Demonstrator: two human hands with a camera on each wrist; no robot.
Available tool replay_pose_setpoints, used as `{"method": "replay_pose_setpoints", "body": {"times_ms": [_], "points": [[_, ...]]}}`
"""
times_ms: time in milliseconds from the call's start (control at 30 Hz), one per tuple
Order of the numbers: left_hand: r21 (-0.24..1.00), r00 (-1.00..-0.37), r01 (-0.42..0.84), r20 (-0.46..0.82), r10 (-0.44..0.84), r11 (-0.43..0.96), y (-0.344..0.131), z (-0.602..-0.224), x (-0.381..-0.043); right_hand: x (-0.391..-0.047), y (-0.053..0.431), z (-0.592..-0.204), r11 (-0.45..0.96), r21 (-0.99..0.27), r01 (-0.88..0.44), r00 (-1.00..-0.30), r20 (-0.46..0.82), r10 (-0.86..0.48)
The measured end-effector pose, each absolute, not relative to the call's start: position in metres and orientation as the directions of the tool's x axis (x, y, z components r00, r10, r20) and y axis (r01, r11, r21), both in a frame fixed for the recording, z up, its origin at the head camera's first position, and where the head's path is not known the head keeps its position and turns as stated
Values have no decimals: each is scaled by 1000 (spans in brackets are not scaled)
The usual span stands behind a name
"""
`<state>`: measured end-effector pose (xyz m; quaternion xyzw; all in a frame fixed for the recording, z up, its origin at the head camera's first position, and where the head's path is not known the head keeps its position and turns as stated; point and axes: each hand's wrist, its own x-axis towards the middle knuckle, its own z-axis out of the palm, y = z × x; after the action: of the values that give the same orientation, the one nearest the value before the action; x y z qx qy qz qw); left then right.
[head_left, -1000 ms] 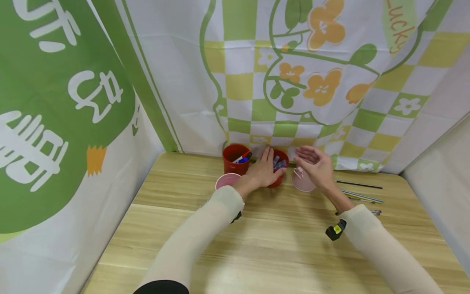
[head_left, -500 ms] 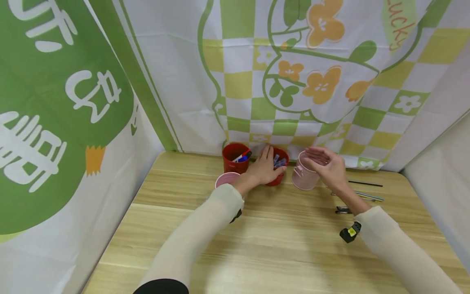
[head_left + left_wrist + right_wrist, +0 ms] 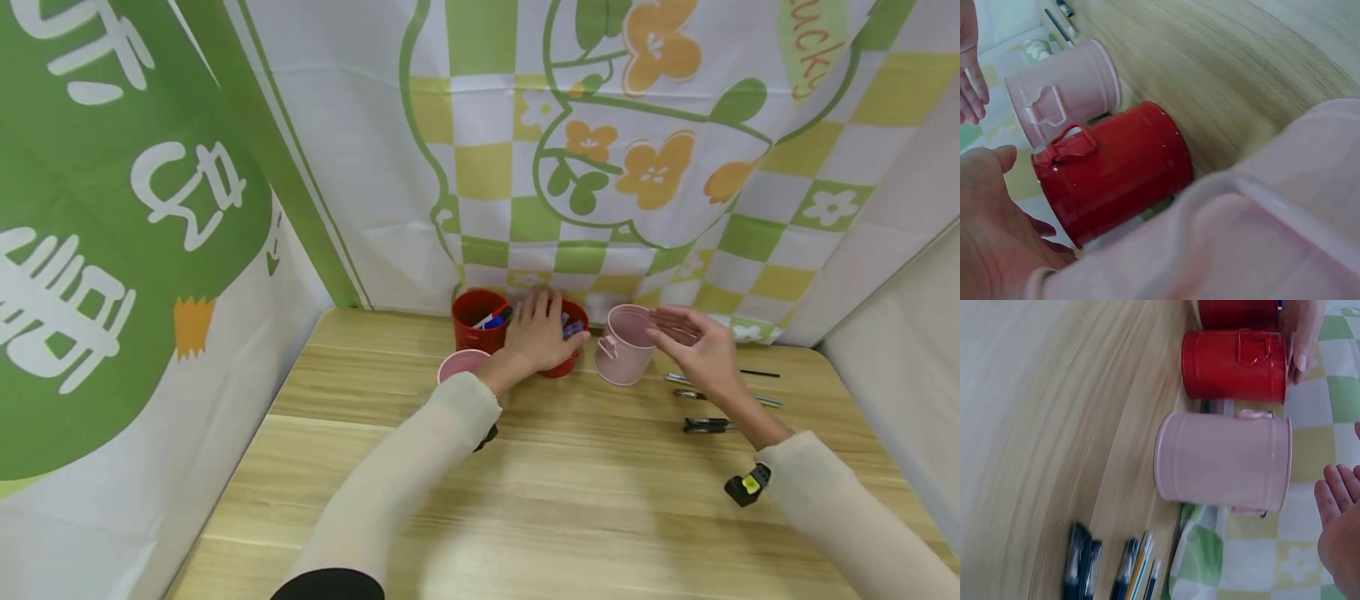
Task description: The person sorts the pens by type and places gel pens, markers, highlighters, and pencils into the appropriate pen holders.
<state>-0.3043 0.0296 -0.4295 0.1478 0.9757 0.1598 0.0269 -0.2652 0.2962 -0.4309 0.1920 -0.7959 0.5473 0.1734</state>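
Note:
My left hand (image 3: 536,335) reaches over the rim of a small red bucket (image 3: 558,365), its fingers straight and slightly spread. Clear and bluish small items (image 3: 572,327) show inside that bucket past the thumb. A pale pink bucket (image 3: 624,357) stands upright just right of it, side handle toward the red one. My right hand (image 3: 701,343) is open beside the pink bucket's rim, palm turned toward it, with nothing in the fingers. In the right wrist view a gap separates the right hand (image 3: 1344,519) from the pink bucket (image 3: 1222,461).
Another red bucket (image 3: 476,337) with markers (image 3: 497,318) stands at the left. A second pink bucket (image 3: 463,360) sits in front of it, partly behind the left forearm. Brushes and pens (image 3: 708,425) lie on the table at right. A patterned cloth (image 3: 487,175) hangs behind.
My right hand has moved right, off the pink bucket, whose rim and inside now show. The left hand's fingers have spread and shifted slightly left over the red bucket.

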Motion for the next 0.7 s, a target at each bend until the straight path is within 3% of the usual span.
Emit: {"method": "replay_pose_setpoints", "body": {"times_ms": [233,700], "points": [[237,-947,319,47,317,918,41,-423,-302,-258,317,-432,420,-760,-497,-861,491,-131],[264,-898,441,119,424,858,78,-411,-286,-245,355,-432,563,-675,-476,-868,464,-177]]}}
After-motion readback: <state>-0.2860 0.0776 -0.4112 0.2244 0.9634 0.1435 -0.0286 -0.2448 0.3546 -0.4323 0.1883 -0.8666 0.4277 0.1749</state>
